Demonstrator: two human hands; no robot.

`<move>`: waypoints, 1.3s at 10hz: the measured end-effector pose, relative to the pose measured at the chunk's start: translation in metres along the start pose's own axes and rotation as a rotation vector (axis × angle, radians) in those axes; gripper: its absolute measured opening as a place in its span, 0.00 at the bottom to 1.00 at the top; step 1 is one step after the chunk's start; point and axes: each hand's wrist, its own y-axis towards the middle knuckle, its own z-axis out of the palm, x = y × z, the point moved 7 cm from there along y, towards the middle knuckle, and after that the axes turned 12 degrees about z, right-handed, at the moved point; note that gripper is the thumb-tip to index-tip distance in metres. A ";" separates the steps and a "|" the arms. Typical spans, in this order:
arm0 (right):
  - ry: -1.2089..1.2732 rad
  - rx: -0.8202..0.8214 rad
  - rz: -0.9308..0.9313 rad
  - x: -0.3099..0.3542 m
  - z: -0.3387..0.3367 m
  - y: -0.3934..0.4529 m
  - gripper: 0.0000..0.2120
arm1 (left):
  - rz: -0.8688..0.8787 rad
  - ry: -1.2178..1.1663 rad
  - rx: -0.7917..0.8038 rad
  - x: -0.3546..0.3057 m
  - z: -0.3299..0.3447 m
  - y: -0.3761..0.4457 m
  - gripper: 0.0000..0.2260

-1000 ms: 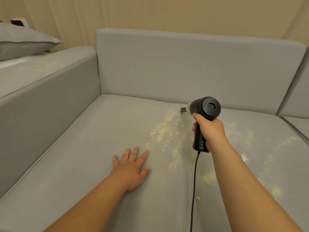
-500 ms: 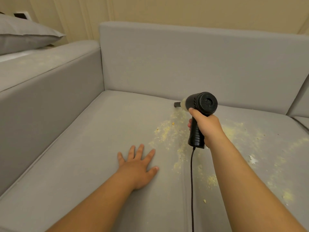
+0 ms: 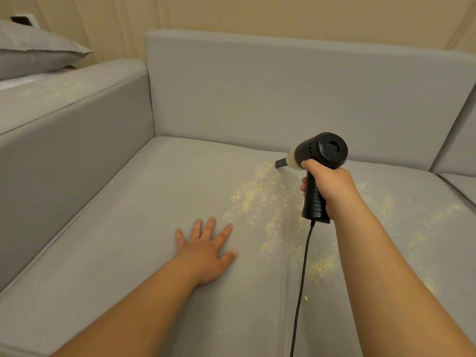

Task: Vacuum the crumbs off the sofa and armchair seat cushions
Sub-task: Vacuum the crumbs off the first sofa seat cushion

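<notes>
Clearly much is left: yellow crumbs [image 3: 260,199] lie thick across the middle and right of the sofa seat cushion [image 3: 128,228], though its left part looks clean. The right hand [image 3: 328,188] grips the black handheld vacuum [image 3: 318,161], nozzle down at the far end of the crumb trail; the left hand [image 3: 206,246] rests flat, fingers spread, on the cushion. No armchair is identifiable, and the cord [image 3: 301,287] runs out of frame below

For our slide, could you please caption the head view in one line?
Right hand grips a corded handheld vacuum, nozzle at yellow crumbs on the grey sofa cushion; left hand rests flat.
</notes>
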 end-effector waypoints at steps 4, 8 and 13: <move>-0.030 0.108 0.000 -0.012 0.029 0.000 0.14 | -0.004 -0.013 0.000 0.001 0.000 0.002 0.31; -0.105 -0.056 -0.081 0.004 0.001 -0.011 0.09 | 0.005 -0.031 0.010 0.002 -0.004 -0.001 0.30; -0.170 0.127 -0.052 0.000 0.034 -0.028 0.11 | 0.005 -0.020 0.017 0.001 -0.004 0.000 0.31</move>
